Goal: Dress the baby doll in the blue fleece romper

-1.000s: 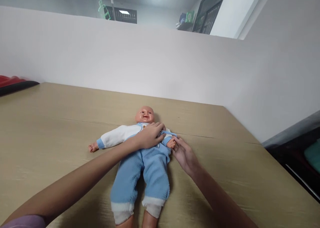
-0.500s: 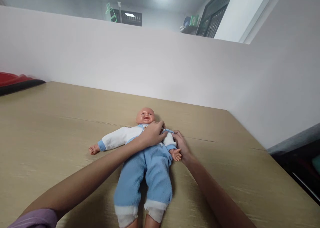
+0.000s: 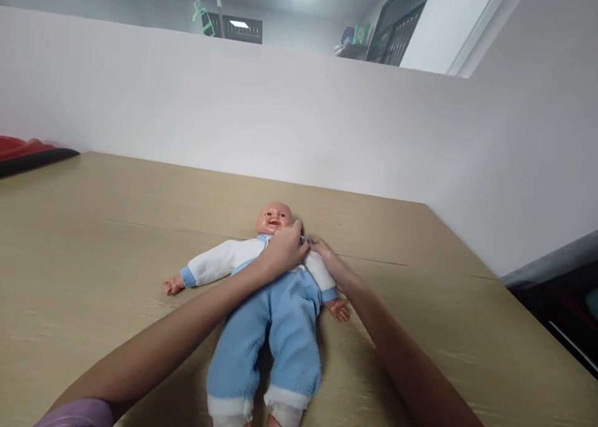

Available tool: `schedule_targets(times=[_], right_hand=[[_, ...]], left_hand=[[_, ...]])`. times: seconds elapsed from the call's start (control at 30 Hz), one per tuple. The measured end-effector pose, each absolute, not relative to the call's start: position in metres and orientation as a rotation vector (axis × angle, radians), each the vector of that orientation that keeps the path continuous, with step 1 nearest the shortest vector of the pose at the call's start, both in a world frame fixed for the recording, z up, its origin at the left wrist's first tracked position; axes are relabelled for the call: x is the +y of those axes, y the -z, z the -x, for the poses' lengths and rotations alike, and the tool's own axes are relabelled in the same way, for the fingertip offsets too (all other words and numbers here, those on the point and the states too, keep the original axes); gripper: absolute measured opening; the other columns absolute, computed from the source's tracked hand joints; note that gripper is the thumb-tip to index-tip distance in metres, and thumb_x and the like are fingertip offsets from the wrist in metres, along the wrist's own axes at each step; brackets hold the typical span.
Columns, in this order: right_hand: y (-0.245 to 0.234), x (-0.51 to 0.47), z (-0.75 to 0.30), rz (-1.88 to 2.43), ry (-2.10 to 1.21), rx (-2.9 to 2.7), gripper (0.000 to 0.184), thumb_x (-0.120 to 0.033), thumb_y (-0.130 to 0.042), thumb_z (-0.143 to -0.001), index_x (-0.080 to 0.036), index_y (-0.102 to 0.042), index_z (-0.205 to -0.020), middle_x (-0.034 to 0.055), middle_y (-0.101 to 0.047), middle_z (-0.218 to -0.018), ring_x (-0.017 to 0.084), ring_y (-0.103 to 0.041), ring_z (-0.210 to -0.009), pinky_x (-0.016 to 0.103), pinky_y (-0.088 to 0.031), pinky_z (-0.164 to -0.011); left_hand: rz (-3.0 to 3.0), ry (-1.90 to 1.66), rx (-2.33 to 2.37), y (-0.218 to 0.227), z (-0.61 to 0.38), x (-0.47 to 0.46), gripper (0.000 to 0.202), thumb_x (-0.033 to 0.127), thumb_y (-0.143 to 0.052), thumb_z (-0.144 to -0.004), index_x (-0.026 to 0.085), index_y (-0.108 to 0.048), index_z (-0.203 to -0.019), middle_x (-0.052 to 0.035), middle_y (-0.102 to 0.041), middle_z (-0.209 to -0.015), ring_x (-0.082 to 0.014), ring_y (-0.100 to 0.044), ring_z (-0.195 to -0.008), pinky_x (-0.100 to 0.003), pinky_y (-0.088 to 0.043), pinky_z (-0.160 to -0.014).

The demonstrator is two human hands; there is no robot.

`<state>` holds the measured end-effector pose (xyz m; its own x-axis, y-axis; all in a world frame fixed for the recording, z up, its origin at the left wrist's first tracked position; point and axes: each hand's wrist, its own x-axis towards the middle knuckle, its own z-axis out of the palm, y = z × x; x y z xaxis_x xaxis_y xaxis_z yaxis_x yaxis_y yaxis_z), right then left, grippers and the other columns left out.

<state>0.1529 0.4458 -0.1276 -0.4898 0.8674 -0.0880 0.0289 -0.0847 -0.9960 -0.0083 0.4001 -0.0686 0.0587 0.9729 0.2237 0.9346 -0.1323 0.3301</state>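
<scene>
A baby doll [image 3: 274, 217] lies on its back, head toward the wall, with both arms spread. It wears a fleecy blue and white outfit [image 3: 292, 311] with white sleeves, blue cuffs and blue trouser legs. My left hand [image 3: 286, 245] reaches across the chest and is closed at the outfit's shoulder, near the neck. My right hand [image 3: 328, 259] is beside it, fingers pinched on the edge of the cloth at the same shoulder. The two hands nearly meet there. A small blue bit of the cloth shows between them; the fingertips are partly hidden.
The doll rests on a wooden table [image 3: 131, 190] with a seam across it. A white wall [image 3: 261, 115] stands behind. At the far left is a red and black object [image 3: 32, 153]. Dark items [image 3: 555, 302] stand beyond the table's right edge.
My right hand has moved up and left to the shoulder, closer to my left hand. The doll's arm on that side now lies straighter and lower.
</scene>
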Motion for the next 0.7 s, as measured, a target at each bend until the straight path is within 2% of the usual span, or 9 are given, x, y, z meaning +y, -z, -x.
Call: schedule_targets(times=[0.1, 0.13, 0.2, 0.27, 0.33, 0.43, 0.53, 0.6, 0.7], right_hand=[[0.11, 0.429, -0.181, 0.977, -1.497, -1.818, 0.092, -0.032, -0.09, -0.069, -0.027, -0.05, -0.151, 0.0046, -0.077, -0.113, 0.024, -0.07, -0.091, 0.035, -0.057, -0.08], [0.102, 0.425, -0.193, 0.984, -1.42, -1.956, 0.095, -0.03, -0.091, -0.067, -0.027, -0.05, -0.153, 0.0042, -0.078, -0.109, 0.023, -0.07, -0.085, 0.035, -0.057, -0.076], [0.084, 0.422, -0.214, 1.072, -1.27, -2.193, 0.077, -0.027, -0.085, -0.072, -0.029, -0.062, -0.144, 0.001, -0.078, -0.091, 0.02, -0.065, -0.065, 0.032, -0.052, -0.063], [0.071, 0.424, -0.23, 1.102, -1.153, -2.312, 0.061, -0.023, -0.083, -0.072, -0.03, -0.072, -0.132, 0.0014, -0.08, -0.09, 0.021, -0.065, -0.063, 0.032, -0.05, -0.06], [0.065, 0.429, -0.238, 1.048, -1.079, -2.339, 0.056, -0.022, -0.084, -0.069, -0.03, -0.076, -0.124, 0.0033, -0.082, -0.104, 0.026, -0.071, -0.078, 0.034, -0.053, -0.069], [0.073, 0.437, -0.242, 0.964, -1.011, -2.358, 0.054, -0.025, -0.083, -0.072, -0.029, -0.075, -0.126, 0.0055, -0.079, -0.121, 0.033, -0.071, -0.102, 0.042, -0.054, -0.09], [0.089, 0.438, -0.243, 0.992, -0.889, -2.374, 0.057, -0.033, -0.081, -0.079, -0.026, -0.069, -0.134, 0.0102, -0.074, -0.131, 0.036, -0.066, -0.118, 0.052, -0.049, -0.105], [0.097, 0.427, -0.243, 1.031, -0.718, -2.309, 0.059, -0.036, -0.079, -0.083, -0.024, -0.065, -0.139, 0.0136, -0.069, -0.137, 0.038, -0.06, -0.127, 0.057, -0.044, -0.112], [0.104, 0.395, -0.234, 1.011, -0.529, -2.172, 0.041, -0.033, -0.068, -0.093, -0.027, -0.068, -0.134, 0.0141, -0.065, -0.138, 0.037, -0.055, -0.131, 0.058, -0.039, -0.116]], left_hand=[[-2.216, -0.533, 2.051, 0.064, 0.011, 0.396, 0.016, 0.021, -0.055, -0.099, 0.015, -0.058, -0.113, -0.0185, -0.078, -0.102, -0.0336, -0.075, -0.096, -0.037, -0.051, -0.072], [-2.216, -0.51, 2.076, 0.062, 0.012, 0.395, 0.018, 0.018, -0.054, -0.098, 0.014, -0.058, -0.115, -0.0198, -0.077, -0.102, -0.035, -0.075, -0.095, -0.038, -0.051, -0.072], [-2.218, -0.473, 2.129, 0.059, 0.013, 0.391, 0.025, 0.013, -0.053, -0.095, 0.013, -0.058, -0.12, -0.0226, -0.077, -0.104, -0.0375, -0.074, -0.095, -0.04, -0.051, -0.072], [-2.242, -0.454, 2.161, 0.056, 0.012, 0.388, 0.029, 0.011, -0.052, -0.094, 0.013, -0.058, -0.122, -0.0249, -0.075, -0.108, -0.0392, -0.073, -0.1, -0.044, -0.052, -0.078], [-2.291, -0.449, 2.159, 0.054, 0.011, 0.385, 0.028, 0.013, -0.054, -0.094, 0.012, -0.059, -0.122, -0.0256, -0.075, -0.111, -0.04, -0.069, -0.11, -0.049, -0.05, -0.092], [-2.383, -0.519, 2.133, 0.051, 0.014, 0.376, 0.028, 0.029, -0.056, -0.1, 0.01, -0.061, -0.12, -0.0272, -0.071, -0.12, -0.042, -0.06, -0.124, -0.056, -0.041, -0.109], [-2.453, -0.743, 2.017, 0.051, 0.03, 0.356, 0.038, 0.046, -0.052, -0.105, 0.013, -0.061, -0.122, -0.0239, -0.064, -0.134, -0.0411, -0.051, -0.134, -0.056, -0.039, -0.112], [-2.413, -0.921, 1.897, 0.055, 0.048, 0.335, 0.036, 0.046, -0.047, -0.107, 0.018, -0.058, -0.128, -0.0174, -0.061, -0.139, -0.0363, -0.05, -0.135, -0.053, -0.038, -0.114], [-2.18, -1.169, 1.877, 0.071, 0.077, 0.298, 0.029, 0.043, -0.045, -0.107, 0.021, -0.058, -0.122, -0.0118, -0.064, -0.128, -0.0309, -0.055, -0.124, -0.048, -0.04, -0.112]])
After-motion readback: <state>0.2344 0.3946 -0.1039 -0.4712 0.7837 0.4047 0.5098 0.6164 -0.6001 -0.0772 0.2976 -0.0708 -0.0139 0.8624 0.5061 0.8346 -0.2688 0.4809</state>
